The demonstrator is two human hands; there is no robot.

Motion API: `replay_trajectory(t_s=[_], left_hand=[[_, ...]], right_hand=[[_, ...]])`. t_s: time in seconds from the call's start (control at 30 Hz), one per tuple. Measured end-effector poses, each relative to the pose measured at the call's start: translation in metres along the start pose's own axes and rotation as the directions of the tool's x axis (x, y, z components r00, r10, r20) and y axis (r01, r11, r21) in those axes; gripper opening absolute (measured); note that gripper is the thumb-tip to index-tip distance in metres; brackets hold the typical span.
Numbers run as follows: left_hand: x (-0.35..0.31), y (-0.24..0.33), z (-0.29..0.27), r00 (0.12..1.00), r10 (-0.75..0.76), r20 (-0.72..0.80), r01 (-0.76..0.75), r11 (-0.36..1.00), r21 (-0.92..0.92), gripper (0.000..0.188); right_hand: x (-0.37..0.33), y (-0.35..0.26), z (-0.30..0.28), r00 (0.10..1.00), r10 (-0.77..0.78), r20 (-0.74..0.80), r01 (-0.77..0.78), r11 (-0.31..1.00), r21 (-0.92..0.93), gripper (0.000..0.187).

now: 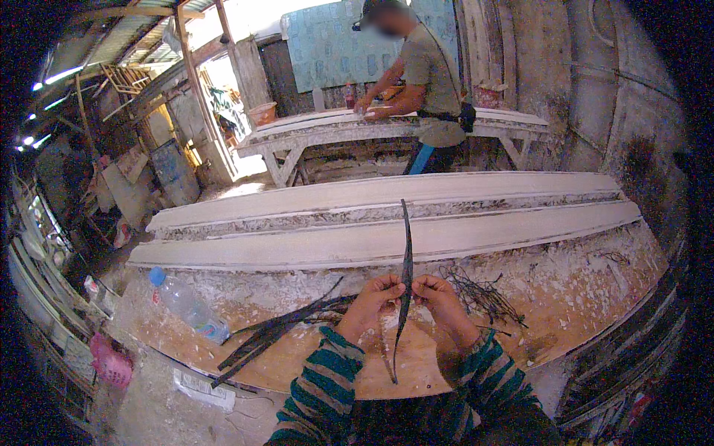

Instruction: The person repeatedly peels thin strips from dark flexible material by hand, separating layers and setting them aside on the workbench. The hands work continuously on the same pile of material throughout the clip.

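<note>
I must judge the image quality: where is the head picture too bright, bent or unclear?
Head view: the doorway behind is blown out; the long white plaster mouldings curve from fisheye distortion; corners are black; the thin dark strip between both hands stays sharp.

- A long, thin dark strip [405, 276] stands nearly upright, pinched at mid-length between both hands; its top tapers toward the far side, and its lower end hangs down over the near edge of the counter [565, 297].

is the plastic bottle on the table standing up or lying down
Lying down: the bottle rests on its side on the table, blue cap pointing up-left.
</note>
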State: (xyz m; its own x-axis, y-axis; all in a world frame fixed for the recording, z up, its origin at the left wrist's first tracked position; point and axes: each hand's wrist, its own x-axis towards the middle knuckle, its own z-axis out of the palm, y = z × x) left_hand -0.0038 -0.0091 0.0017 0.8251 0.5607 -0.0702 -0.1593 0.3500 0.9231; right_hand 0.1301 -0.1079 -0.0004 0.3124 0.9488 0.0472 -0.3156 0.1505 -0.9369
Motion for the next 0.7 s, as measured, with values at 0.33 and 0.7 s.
replay_trajectory(t_s=[0.33,0.7], left_hand=[[-0.0030,0.0043,0.0005,1.000,0.011,0.017,-0.011,1.000,0.015,0.010],[0.0047,-0.0005,-0.0044,0.998,0.060,-0.037,-0.055,0.991,0.121,0.010]], right_hand=[[0.0017,0.0012,0.0025,0.974,-0.183,-0.135,0.167,0.978,-0.123,0.007],[0.0018,0.0010,0.0003,0.958,-0.280,-0.061,0.216,0.846,-0.487,0.014]])
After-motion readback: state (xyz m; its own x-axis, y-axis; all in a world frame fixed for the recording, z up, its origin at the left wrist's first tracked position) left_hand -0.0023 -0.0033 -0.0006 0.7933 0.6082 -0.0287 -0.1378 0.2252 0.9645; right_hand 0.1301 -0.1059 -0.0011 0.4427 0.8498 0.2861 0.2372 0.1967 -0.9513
